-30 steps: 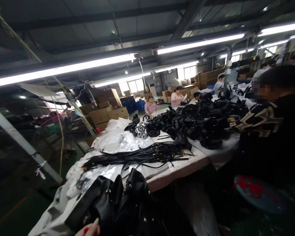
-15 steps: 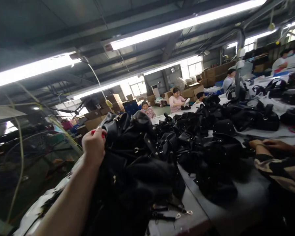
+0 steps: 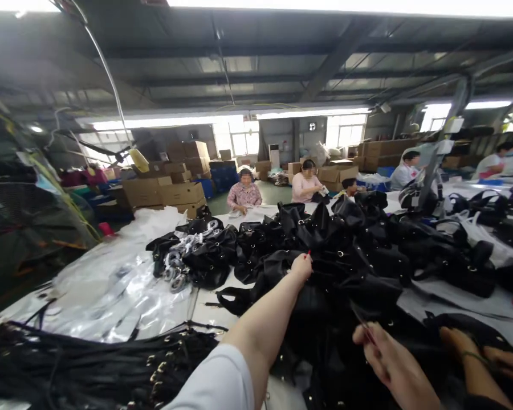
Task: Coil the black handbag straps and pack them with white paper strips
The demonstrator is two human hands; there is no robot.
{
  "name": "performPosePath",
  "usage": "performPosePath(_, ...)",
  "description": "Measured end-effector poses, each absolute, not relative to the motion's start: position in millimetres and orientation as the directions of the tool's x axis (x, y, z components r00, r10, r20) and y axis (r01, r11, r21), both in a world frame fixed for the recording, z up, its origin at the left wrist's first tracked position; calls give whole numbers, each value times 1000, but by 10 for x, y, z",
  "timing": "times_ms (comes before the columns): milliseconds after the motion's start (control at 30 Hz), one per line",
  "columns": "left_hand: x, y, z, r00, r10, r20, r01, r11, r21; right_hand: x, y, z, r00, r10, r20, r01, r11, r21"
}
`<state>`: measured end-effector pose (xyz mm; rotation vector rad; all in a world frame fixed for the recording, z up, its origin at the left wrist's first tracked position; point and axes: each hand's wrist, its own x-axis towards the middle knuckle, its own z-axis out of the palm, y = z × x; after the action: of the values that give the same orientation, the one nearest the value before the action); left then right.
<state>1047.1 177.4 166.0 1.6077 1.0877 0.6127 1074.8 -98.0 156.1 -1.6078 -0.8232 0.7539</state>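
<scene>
My left hand (image 3: 302, 266) reaches out over the heap, its fingers closed on a black handbag (image 3: 312, 310). A bit of red shows at its fingertips; I cannot tell what it is. Lower right, my right hand (image 3: 395, 361) is closed around a small slim tool (image 3: 370, 335) with a reddish part and a blurred grey tip, held above the dark bags. More black handbags (image 3: 367, 256) with metal rings surround both hands.
Beside my right hand, a co-worker's hand (image 3: 457, 341) rests on a black bag. Black straps (image 3: 89, 364) with gold hardware lie lower left, near clear plastic sheets (image 3: 106, 279). Wrapped rings (image 3: 179, 256) sit among bags. People sit across the table; a post (image 3: 444, 142) rises at right.
My view has levelled and turned left. My left hand, raised with a black handbag at the left before, is now lower over the heap. My right hand has come into view with the tool.
</scene>
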Motion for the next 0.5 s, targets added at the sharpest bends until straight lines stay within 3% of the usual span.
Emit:
performPosePath(100,10645,1988,1479,459,876,-150,310,1,951,11069,-251,1881,525,848,-69,53,-114,-992)
performPosePath(167,10666,2068,1403,475,866,-156,277,22,961,11262,216,1944,502,852,-150,22,-187,-982)
performPosePath(367,10589,1983,1177,531,831,-165,136,108,985,11535,1003,1729,434,805,-404,-1,-448,-894)
performPosePath(500,10549,1902,1126,531,836,-139,79,114,990,11535,1180,1668,416,772,-480,33,-541,-841)
